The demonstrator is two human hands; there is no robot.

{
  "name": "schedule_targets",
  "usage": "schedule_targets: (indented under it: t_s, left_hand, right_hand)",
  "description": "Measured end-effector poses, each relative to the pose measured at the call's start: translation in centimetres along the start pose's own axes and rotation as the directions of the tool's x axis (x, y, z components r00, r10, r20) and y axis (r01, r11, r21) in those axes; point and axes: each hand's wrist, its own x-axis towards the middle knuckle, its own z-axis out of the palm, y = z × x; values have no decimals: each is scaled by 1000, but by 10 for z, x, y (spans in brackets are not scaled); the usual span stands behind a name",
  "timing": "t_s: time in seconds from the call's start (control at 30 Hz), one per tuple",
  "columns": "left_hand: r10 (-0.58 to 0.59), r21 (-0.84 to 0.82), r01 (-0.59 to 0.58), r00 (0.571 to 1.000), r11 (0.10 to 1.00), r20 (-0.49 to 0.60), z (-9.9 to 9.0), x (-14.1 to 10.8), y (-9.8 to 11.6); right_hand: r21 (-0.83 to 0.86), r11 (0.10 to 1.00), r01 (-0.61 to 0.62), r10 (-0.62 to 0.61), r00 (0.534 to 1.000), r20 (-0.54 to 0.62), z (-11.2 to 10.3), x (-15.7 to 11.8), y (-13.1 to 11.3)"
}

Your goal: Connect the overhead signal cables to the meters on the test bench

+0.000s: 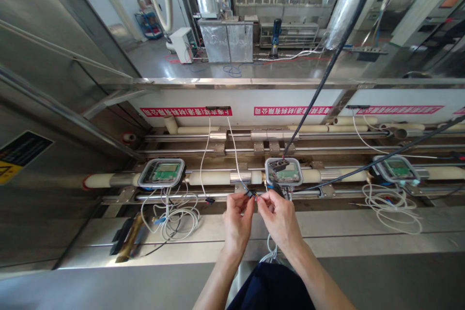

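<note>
With the fingers of the left hand (pixel 238 223) drawn into a narrow pinch, holds a small black plastic connector (pixel 250 193) at the lower end of a thin white cable (pixel 234 152). With the fingers of the right hand (pixel 279 218) pinched just as closely, appears to grip thin coloured wires (pixel 256 196), partly yellow, right beside it. Cannot tell, at this size, whether already seated inside or only meeting at the edge.

Looks, in the head view, like mid-step work at fitting or freeing the wires at the connector. Seems to call for a firm, steady grip on the left and a fine, straight push or pull on the right, without kinking the strands.

As for the connector, sits right at the left fingertips, in the small gap between the two hands, raised clear of the brushed silver steel table (pixel 334 225). Leads up along the white cable to a slim black bar (pixel 218 108). Just beyond the right hand, comes near a clear-lidded grey box with a green circuit board (pixel 290 173). Note, to the left and apart from both hands, a second black connector (pixel 209 200) on another white cable (pixel 205 155).
</note>
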Motion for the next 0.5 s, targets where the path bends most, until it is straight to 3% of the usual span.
schedule_targets:
  t_s: [0.5]
  left_hand:
    - [12,16,-13,999,1000,32,-2,-2,1]
  right_hand:
    - [9,999,-53,53,999,13,3,0,-4]
